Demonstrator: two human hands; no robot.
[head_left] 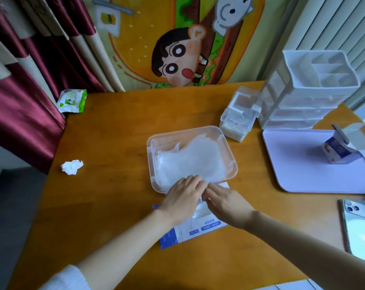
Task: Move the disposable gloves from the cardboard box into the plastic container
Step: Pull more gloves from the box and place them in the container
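**Settling the glove stack into the clear container**

The disposable gloves are lying as a cloudy, translucent stack inside the clear plastic container, which is sitting near the middle of the wooden table. The stack is filling most of the floor of the container, with its far edge riding up a little toward the back wall.

Both hands are working at the near rim. The left hand is spreading flat, fingers loose and extended, with the fingertips reaching over the rim onto the near edge of the gloves. The right hand is coming in beside it with fingers lightly curled; whether it is pinching film or only pressing is not clear. Neither hand is closing around anything that shows.

Under the wrists, the flattened blue-and-white cardboard box is lying just beside the container, with a pale patch at its opening that may be remaining film.

To finish this step well, it seems best to be pressing down and smoothing from the near edge toward the far wall, pushing air out so the slippery stack is lying level below the rim. Tucking any overhanging corners inside should matter too, since thin film tends to spring back and slide out.
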